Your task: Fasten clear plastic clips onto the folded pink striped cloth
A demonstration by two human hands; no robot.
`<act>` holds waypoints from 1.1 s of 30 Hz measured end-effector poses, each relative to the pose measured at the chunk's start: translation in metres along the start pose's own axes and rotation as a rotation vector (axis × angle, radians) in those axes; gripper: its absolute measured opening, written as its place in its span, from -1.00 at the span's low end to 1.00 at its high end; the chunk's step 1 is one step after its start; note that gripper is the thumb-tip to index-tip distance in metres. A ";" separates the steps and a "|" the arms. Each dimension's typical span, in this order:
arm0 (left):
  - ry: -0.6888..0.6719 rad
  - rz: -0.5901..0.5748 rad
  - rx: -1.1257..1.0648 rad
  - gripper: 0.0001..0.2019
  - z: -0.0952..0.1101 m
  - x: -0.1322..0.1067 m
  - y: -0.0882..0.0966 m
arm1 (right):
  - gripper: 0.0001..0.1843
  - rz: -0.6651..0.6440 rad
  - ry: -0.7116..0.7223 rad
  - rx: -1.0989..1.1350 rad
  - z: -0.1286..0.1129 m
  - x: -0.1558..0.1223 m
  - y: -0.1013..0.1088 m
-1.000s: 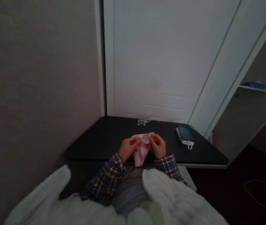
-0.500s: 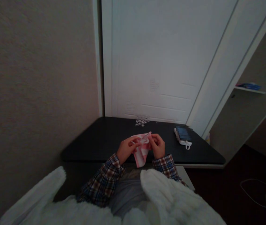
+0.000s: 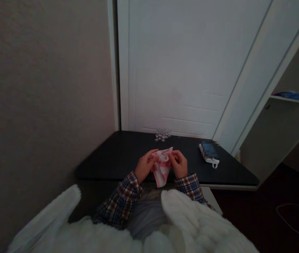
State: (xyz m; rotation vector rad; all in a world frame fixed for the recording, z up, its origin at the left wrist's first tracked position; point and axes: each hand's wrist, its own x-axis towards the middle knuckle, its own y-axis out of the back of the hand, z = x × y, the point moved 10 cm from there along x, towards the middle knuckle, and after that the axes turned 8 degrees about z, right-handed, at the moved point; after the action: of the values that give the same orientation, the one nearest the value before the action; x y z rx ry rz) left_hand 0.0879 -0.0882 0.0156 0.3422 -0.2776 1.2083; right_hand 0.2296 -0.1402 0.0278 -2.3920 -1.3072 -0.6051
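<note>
A small pink and white cloth hangs between my hands over the front of the black table. My left hand is closed on its left side, thumb and fingers pinching the fabric. On the opposite side, my right hand grips the upper corner, fingers bent round it. Something small and shiny may lie in the folds between the fingers; it is too dim to name. Beyond the cloth, several small clear glass-like pieces stand grouped at the table's back edge.
The black tabletop has angled corners and meets a white panelled door. At its right lies a dark-screened device with a white case and loop. A wall rises on the left, and a pale cable trails on the dark floor.
The whole view has shifted slightly, so everything sits a little further right. My left fingers have moved a little on the cloth; both hands keep hold of it.
</note>
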 end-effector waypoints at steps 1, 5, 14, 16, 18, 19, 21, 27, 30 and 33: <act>-0.001 -0.005 -0.015 -0.53 0.000 0.000 -0.001 | -0.74 0.003 -0.002 -0.008 0.001 0.000 0.000; 0.003 -0.020 -0.051 -0.58 0.003 -0.002 -0.003 | -0.71 0.018 -0.026 0.007 0.006 0.001 0.002; 0.020 -0.038 -0.016 -0.61 -0.001 -0.002 -0.005 | -0.71 0.022 -0.035 0.030 0.004 0.001 0.002; 0.024 -0.025 -0.003 -0.62 -0.004 -0.001 -0.003 | -0.70 0.013 -0.046 0.039 0.003 0.000 0.001; 0.025 -0.016 0.005 -0.62 -0.005 0.000 -0.002 | -0.69 -0.001 -0.053 0.039 0.002 0.000 0.000; 0.027 -0.014 0.006 -0.61 -0.006 0.000 -0.001 | -0.68 -0.008 -0.053 0.038 0.002 0.000 -0.001; 0.030 -0.008 0.010 -0.58 -0.007 0.001 -0.001 | -0.69 -0.017 -0.050 0.037 0.001 -0.001 -0.002; 0.010 0.000 -0.013 -0.55 -0.003 0.000 0.000 | -0.71 -0.010 -0.030 -0.007 0.003 0.000 -0.003; 0.001 0.007 -0.055 -0.50 0.001 0.000 0.000 | -0.71 -0.006 -0.014 -0.029 0.002 0.000 -0.002; 0.001 -0.038 -0.076 -0.51 0.003 -0.001 -0.004 | -0.70 -0.004 -0.021 -0.024 0.003 -0.001 -0.002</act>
State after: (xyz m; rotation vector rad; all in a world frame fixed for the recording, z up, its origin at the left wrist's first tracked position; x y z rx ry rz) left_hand 0.0911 -0.0915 0.0178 0.2800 -0.3142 1.1572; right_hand 0.2285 -0.1383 0.0251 -2.4224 -1.3209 -0.6014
